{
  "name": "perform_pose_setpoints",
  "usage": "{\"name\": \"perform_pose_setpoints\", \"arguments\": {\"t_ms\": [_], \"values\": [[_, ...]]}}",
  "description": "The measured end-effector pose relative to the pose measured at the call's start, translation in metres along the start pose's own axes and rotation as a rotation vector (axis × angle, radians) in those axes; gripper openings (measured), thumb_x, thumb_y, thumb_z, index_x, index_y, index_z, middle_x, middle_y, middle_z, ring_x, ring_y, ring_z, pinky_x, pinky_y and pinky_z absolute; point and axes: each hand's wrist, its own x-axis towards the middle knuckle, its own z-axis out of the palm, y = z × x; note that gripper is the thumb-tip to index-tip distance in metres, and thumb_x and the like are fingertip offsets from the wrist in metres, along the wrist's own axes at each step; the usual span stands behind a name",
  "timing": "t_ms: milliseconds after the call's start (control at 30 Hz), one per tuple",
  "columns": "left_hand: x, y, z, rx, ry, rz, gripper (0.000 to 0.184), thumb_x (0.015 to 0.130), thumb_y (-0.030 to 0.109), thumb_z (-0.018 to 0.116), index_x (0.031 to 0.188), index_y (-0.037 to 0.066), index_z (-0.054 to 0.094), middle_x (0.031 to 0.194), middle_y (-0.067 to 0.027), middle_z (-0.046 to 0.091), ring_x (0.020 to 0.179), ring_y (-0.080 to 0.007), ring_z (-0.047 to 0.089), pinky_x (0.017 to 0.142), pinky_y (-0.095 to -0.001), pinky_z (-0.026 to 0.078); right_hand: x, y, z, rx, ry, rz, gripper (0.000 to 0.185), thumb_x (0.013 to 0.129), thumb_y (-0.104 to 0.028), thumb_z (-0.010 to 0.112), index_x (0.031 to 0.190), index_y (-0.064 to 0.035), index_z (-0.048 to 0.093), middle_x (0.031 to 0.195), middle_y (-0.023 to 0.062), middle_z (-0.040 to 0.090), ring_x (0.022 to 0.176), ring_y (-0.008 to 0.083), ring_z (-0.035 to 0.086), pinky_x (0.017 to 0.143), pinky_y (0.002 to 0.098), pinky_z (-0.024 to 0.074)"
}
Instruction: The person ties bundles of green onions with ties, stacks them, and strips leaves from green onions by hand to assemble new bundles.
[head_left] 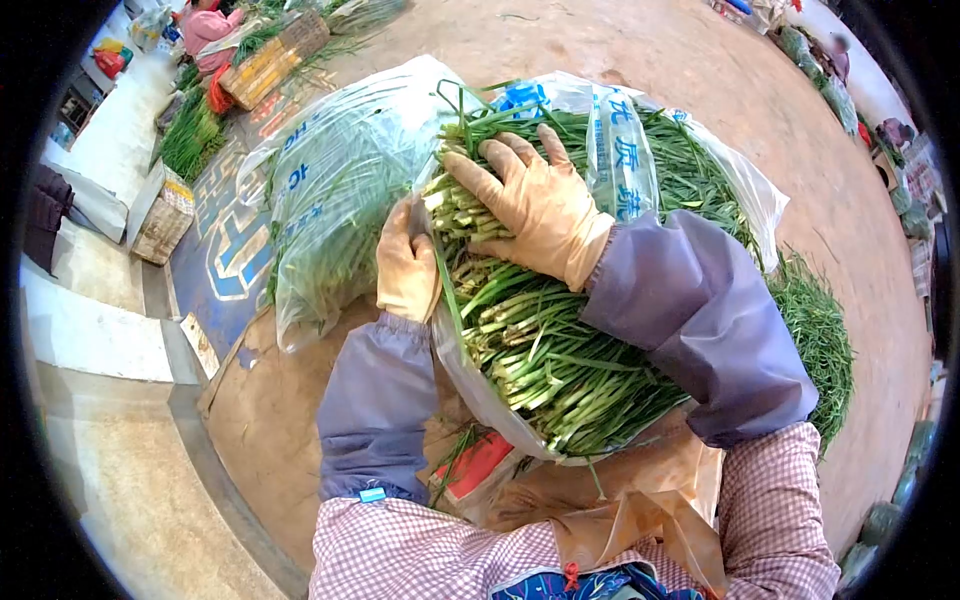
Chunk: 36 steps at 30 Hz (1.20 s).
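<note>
A clear plastic bag (pixel 608 150) with blue print lies open before me, packed with long green stalks (pixel 560 390) that look like chives, their pale cut ends facing left. My right hand (pixel 535 205), in a tan glove, lies on top of the stalks with its fingers spread, pressing on a bunch (pixel 458 205) at the upper left. At the bag's left edge is my left hand (pixel 408 265), also gloved, its fingers and thumb closed on the plastic rim. Part of its grip is hidden behind the bag.
Left of my hands stands another filled plastic bag (pixel 345 170). Loose greens (pixel 815 340) lie on the right. Crates (pixel 280 60) and piled greens (pixel 193 135) are at the upper left, where a person in pink (pixel 207 35) sits. A red item (pixel 477 466) lies below the open bag.
</note>
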Motion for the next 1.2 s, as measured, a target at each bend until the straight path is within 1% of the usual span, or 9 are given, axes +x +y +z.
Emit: {"name": "perform_pose_setpoints", "arguments": {"t_ms": [200, 233, 333, 400, 467, 633, 800, 867, 1200], "values": [[-0.002, -0.021, -0.003, -0.015, 0.012, 0.034, 0.046, 0.082, -0.006, 0.044, 0.128, -0.007, 0.052, 0.122, -0.0227, 0.06, 0.115, -0.0328, 0.058, 0.102, -0.0372, 0.043, 0.002, 0.01, -0.019, 0.055, -0.077, -0.001, 0.059, 0.075, -0.035, 0.074, 0.126, -0.0139, 0.054, 0.102, 0.0089, 0.063, 0.108, 0.0288, 0.058, 0.111, 0.0598, 0.0232], [-0.002, -0.029, -0.007, -0.041, -0.072, -0.008, 0.047, 0.085, -0.007, 0.05, 0.132, -0.007, 0.047, 0.129, -0.0172, 0.056, 0.122, -0.0254, 0.053, 0.107, -0.033, 0.037, -0.003, 0.019, -0.023, 0.16, 0.034, 0.011, 0.051, 0.075, -0.031, 0.075, 0.119, -0.0138, 0.057, 0.1, 0.0086, 0.065, 0.106, 0.0266, 0.061, 0.113, 0.0563, 0.0237], [-0.007, -0.013, -0.006, -0.125, -0.009, -0.054, 0.05, 0.082, -0.008, 0.043, 0.131, -0.007, 0.049, 0.126, -0.0193, 0.058, 0.119, -0.0269, 0.055, 0.105, -0.0331, 0.04, -0.019, 0.046, -0.041, 0.455, 0.376, 0.043, 0.05, 0.071, -0.022, 0.08, 0.115, -0.0093, 0.06, 0.102, 0.0106, 0.067, 0.099, 0.0297, 0.064, 0.104, 0.0476, 0.0407], [-0.005, -0.005, -0.009, -0.206, -0.072, -0.024, 0.052, 0.081, -0.011, 0.041, 0.132, -0.006, 0.048, 0.129, -0.0187, 0.056, 0.121, -0.0252, 0.053, 0.107, -0.0332, 0.038, -0.035, 0.052, -0.058, 0.706, 0.458, 0.154, 0.047, 0.073, -0.009, 0.081, 0.115, -0.0055, 0.06, 0.099, 0.0097, 0.068, 0.089, 0.0164, 0.066, 0.08, 0.0302, 0.0546], [-0.007, 0.017, -0.018, -0.256, -0.037, -0.128, 0.057, 0.079, -0.008, 0.045, 0.136, -0.005, 0.045, 0.129, -0.0203, 0.054, 0.122, -0.027, 0.052, 0.11, -0.0364, 0.037, -0.051, 0.059, -0.069, 0.925, 0.562, 0.235, 0.045, 0.075, -0.006, 0.08, 0.115, -0.0057, 0.059, 0.1, 0.0058, 0.067, 0.09, 0.0125, 0.064, 0.081, 0.0274, 0.0536], [-0.018, 0.087, -0.055, 0.297, 0.113, 0.298, 0.08, 0.082, 0.038, 0.07, 0.143, -0.002, 0.038, 0.146, -0.0258, 0.039, 0.138, -0.0394, 0.035, 0.115, -0.0512, 0.026, -0.069, 0.073, -0.075, 1.117, 0.691, 0.282, 0.051, 0.077, -0.001, 0.079, 0.121, -0.005, 0.055, 0.101, 0.0043, 0.068, 0.092, 0.0116, 0.064, 0.083, 0.0273, 0.0535], [-0.048, 0.16, -0.028, 0.682, -0.529, 0.555, 0.105, 0.069, 0.042, 0.079, 0.149, 0.0, 0.027, 0.154, -0.021, 0.028, 0.145, -0.0379, 0.02, 0.118, -0.0512, 0.006, -0.065, 0.08, -0.08, 1.139, 0.707, 0.346, 0.048, 0.077, -0.004, 0.08, 0.119, -0.0041, 0.056, 0.101, 0.0047, 0.068, 0.092, 0.0114, 0.064, 0.082, 0.0266, 0.0535], [-0.052, 0.173, -0.005, 0.708, -0.687, 0.556, 0.115, 0.064, 0.056, 0.077, 0.147, -0.006, 0.026, 0.152, -0.0247, 0.028, 0.143, -0.0412, 0.021, 0.117, -0.0547, 0.005, -0.065, 0.084, -0.077, 1.146, 0.73, 0.32, 0.047, 0.078, -0.004, 0.079, 0.119, -0.0043, 0.056, 0.101, 0.0041, 0.068, 0.092, 0.0109, 0.064, 0.082, 0.0264, 0.0535], [-0.031, 0.16, 0.08, 0.657, -0.601, 0.483, 0.129, 0.068, 0.077, 0.06, 0.146, -0.013, 0.011, 0.153, -0.0285, 0.018, 0.144, -0.0422, 0.016, 0.115, -0.0588, 0.01, -0.102, 0.062, -0.081, 1.061, 0.568, 0.243, 0.051, 0.079, 0.002, 0.076, 0.125, -0.009, 0.056, 0.109, 0.0022, 0.065, 0.1, 0.011, 0.06, 0.088, 0.0274, 0.0515]]}}
